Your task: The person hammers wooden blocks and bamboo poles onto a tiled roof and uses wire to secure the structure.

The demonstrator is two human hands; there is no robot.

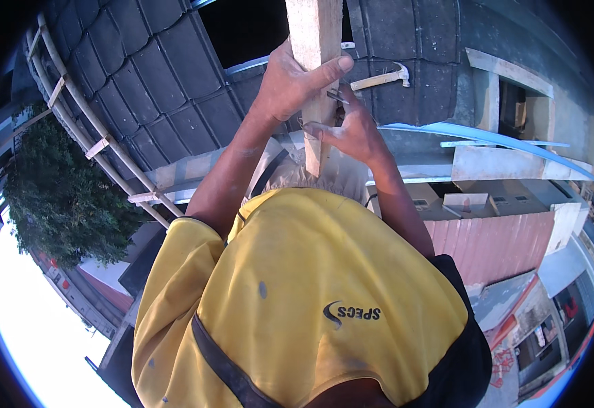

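A pale, rough-sawn wooden beam (314, 30) runs down the middle toward my body, its lower end narrow and pointed. My left hand (297, 85) is closed round it, thumb laid across the face. Lower down, my right hand (354, 129) grips the beam from the right side, its thumb pressed on the wood. A small dark metal piece (337, 96) shows at the right hand's fingers; its kind is too small to tell. Right of the beam, a claw hammer (377, 80) with a wooden handle lies on the dark roof tiles (409, 102), apart from both hands.
A dark opening (246, 30) breaks the tiled roof left of the beam. A pole ladder (98, 146) leans along the roof's left edge, beside a tree (59, 190). Light blue strips (487, 138) lie on the right, above lower buildings with a reddish corrugated roof (490, 248).
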